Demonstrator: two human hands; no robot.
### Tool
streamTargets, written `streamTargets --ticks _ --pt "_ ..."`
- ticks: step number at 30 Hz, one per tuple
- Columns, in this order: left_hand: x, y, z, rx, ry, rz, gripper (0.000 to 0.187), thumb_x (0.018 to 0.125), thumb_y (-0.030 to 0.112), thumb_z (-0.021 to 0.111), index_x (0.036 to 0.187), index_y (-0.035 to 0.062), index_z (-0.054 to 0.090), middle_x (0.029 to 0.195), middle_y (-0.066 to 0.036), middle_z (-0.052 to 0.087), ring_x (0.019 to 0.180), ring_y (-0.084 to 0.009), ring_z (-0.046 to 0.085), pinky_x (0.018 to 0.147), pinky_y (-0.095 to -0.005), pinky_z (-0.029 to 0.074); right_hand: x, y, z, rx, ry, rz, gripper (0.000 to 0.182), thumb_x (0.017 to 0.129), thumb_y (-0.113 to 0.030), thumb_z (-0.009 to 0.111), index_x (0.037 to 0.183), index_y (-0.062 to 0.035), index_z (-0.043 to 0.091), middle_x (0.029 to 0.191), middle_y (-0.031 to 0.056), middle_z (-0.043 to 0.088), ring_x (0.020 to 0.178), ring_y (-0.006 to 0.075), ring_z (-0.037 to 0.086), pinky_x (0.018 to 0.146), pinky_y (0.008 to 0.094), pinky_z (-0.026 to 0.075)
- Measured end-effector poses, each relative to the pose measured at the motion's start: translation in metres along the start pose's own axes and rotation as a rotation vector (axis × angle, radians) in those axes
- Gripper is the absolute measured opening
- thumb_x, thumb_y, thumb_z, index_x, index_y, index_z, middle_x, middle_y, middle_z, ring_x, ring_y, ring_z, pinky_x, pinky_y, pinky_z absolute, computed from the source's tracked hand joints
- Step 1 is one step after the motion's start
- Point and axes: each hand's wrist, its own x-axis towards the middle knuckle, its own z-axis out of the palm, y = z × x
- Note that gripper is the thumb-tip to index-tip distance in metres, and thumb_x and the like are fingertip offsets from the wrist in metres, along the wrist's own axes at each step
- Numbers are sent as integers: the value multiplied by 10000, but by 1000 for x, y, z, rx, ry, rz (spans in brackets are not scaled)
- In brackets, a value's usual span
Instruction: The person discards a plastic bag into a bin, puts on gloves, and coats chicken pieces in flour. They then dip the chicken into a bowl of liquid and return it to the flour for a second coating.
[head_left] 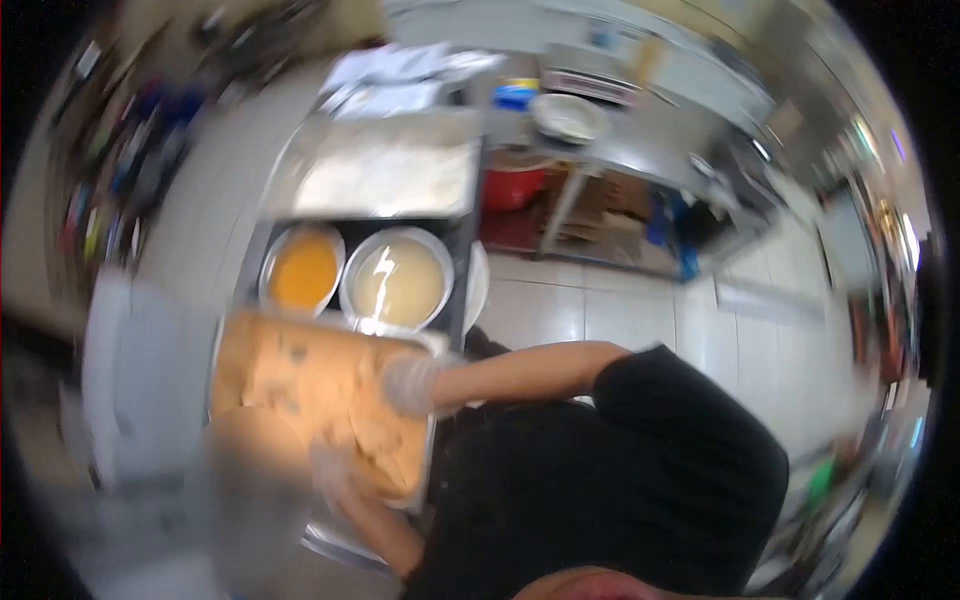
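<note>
A metal tray [216, 385] holds orange crumb-like coating [300, 365], with flat coated pieces [375, 435] lying in it on the right side. My right hand [408, 385], in a clear plastic glove, rests on the coating near the tray's right edge. Lower down, my left hand [335, 472], also gloved, touches the coating beside the flat pieces. Motion blur smears the fingers of both hands, so their grip cannot be made out. Just beyond the tray stand a round bowl of orange stuff [303, 272] and a larger bowl of pale liquid [398, 280].
Farther off lies a tray of white powder [385, 175], with wrapped white packs [385, 80] behind it. A steel table [660, 140] carries a bowl [568, 118] and a scale [590, 80]. A blurred grey round shape [250, 500] covers the lower left.
</note>
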Motion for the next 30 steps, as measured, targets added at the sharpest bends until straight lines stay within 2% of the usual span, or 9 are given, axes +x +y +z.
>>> streamTargets --ticks 1,2,3,5,7,15,18,24,30 --pt "6 -20 25 -627 -139 -278 404 929 224 683 1256 -14 658 1222 -266 699 1132 -383 670 932 -526 529 -8 12 -16 -96 -49 -118 162 703 -224 675 624 -93 625 623 121 624 559 257 624 494 433 512" --pt "-24 19 16 -599 34 -263 346 959 212 629 1181 -44 700 1019 -232 761 920 -419 729 824 -488 594 -10 5 -41 -369 -97 18 152 757 -208 663 636 -118 649 640 103 629 593 246 633 539 406 531" --pt "1 -60 71 98 534 129 281 978 201 597 1121 -22 688 1034 -258 737 1002 -450 690 886 -534 536 11 5 -67 0 -314 99 193 838 -253 632 782 -87 712 807 134 705 753 273 696 680 412 563" --pt "15 -42 44 -49 322 -29 352 967 285 625 1106 -23 723 1001 -266 742 969 -481 687 859 -511 540 25 39 -82 372 -621 129 437 938 -374 604 1208 -48 712 1192 212 748 1104 343 730 947 451 566" --pt "20 -36 29 -206 233 -64 395 948 337 661 1122 -8 748 1035 -276 743 988 -453 697 867 -492 537 44 40 -76 628 -415 354 501 943 -399 641 1336 -90 640 1248 223 724 1127 360 712 989 455 545" --pt "13 -37 3 -835 242 -53 389 908 264 729 1178 -16 742 1056 -272 744 1008 -395 726 911 -455 551 61 52 -72 677 -568 371 640 838 -370 821 1362 -48 643 1170 275 720 1100 410 695 966 442 540" --pt "9 -7 -19 -225 92 -95 386 890 170 720 1223 -25 719 1094 -280 738 1018 -393 725 924 -458 552 77 45 -85 521 -650 367 542 875 -427 750 1275 -65 700 1185 240 728 1151 377 687 1037 444 515" --pt "55 -48 37 -287 128 -71 397 869 126 710 1249 11 721 1094 -275 746 1012 -399 727 931 -453 560 80 35 -73 80 -463 -95 465 866 -410 747 1186 -74 723 1143 179 740 1078 314 721 889 427 561" --pt "43 -25 11 -584 113 -105 367 851 190 775 1189 48 764 1047 -244 766 928 -386 741 846 -426 574 100 23 -72 -82 -673 -81 321 909 -300 678 1156 -108 748 996 162 768 974 315 745 845 436 568"
